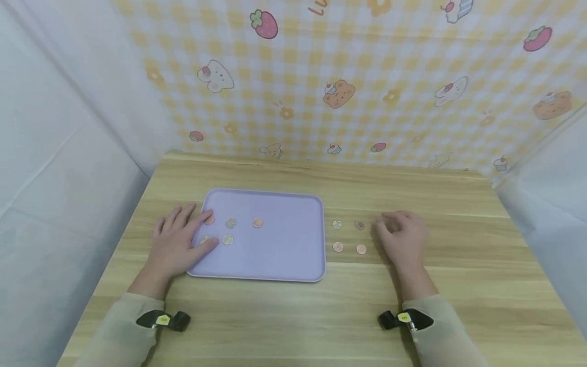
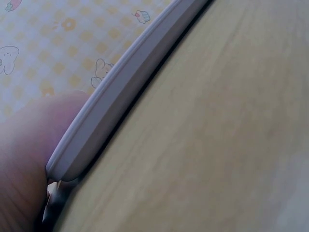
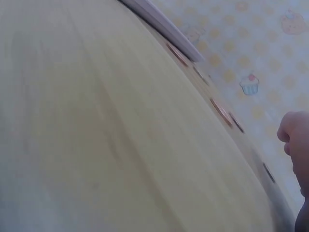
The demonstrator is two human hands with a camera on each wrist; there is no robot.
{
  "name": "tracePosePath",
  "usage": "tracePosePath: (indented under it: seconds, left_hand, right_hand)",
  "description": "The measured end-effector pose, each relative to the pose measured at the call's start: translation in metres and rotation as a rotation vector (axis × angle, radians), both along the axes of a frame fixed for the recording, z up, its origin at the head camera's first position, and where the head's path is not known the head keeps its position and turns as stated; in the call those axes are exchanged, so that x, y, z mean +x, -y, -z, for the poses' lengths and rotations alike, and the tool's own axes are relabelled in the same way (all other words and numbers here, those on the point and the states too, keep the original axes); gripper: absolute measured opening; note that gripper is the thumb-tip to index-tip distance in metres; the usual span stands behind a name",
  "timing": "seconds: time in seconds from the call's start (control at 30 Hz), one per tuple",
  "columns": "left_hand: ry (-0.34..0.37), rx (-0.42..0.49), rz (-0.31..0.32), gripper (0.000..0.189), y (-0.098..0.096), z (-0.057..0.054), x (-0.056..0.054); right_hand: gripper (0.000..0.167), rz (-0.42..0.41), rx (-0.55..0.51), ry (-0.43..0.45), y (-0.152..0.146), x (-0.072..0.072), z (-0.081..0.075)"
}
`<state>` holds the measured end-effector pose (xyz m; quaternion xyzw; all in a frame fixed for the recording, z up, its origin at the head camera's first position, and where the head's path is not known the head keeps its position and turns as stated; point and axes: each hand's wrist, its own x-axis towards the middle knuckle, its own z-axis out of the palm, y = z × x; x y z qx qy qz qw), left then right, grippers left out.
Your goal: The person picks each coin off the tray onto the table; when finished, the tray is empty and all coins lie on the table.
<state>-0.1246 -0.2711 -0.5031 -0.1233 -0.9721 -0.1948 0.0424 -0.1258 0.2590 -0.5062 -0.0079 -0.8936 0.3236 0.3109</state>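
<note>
My left hand (image 1: 176,239) lies over the left edge of a lilac tray (image 1: 279,260), fingers spread and fairly straight. Its index fingertip reaches a copper coin (image 1: 210,220), and the thumb partly covers a silver coin (image 1: 204,238). Farther in on the tray are two silver coins (image 1: 231,223) and a copper coin (image 1: 258,223). Right of several loose coins (image 1: 361,249), my right hand (image 1: 403,237) is loosely curled at the table, with nothing visible between its fingers. The right wrist view shows a coin (image 3: 269,172) beside this hand (image 3: 297,145); the head view hides it.
A wooden table (image 1: 275,316) carries everything. Between the tray and the right hand, one silver and several copper-toned coins form two rows. Behind stands a yellow checked cloth (image 1: 302,76) with cartoon prints, and white sheets (image 1: 59,127) hang at the sides.
</note>
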Motion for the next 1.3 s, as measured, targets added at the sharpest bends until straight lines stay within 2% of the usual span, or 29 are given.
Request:
tracePosePath:
  seconds: [0.13, 0.33, 0.6, 0.77, 1.1, 1.3]
  left_hand:
    - [-0.003, 0.002, 0.000, 0.076, 0.001, 0.002, 0.000]
    - [0.001, 0.011, -0.011, 0.075, 0.000, -0.001, 0.003]
    - [0.008, 0.012, -0.008, 0.075, 0.000, -0.004, 0.004]
    - [0.010, 0.021, -0.005, 0.075, 0.000, -0.008, 0.005]
    - [0.005, 0.016, -0.008, 0.076, 0.000, -0.005, 0.007]
    - [0.010, 0.013, -0.007, 0.075, 0.001, -0.006, 0.005]
  right_hand:
    - [0.019, -0.059, 0.030, -0.064, 0.016, -0.007, 0.002]
    - [0.022, -0.139, 0.006, -0.069, 0.039, -0.013, 0.004]
    - [0.027, -0.204, -0.054, -0.067, 0.070, -0.018, 0.000]
    - [0.027, -0.257, -0.058, -0.105, 0.095, -0.023, 0.001]
    - [0.030, -0.318, 0.012, -0.106, 0.151, -0.024, -0.004]
    - [0.030, -0.370, 0.141, -0.109, 0.175, -0.025, -0.008]
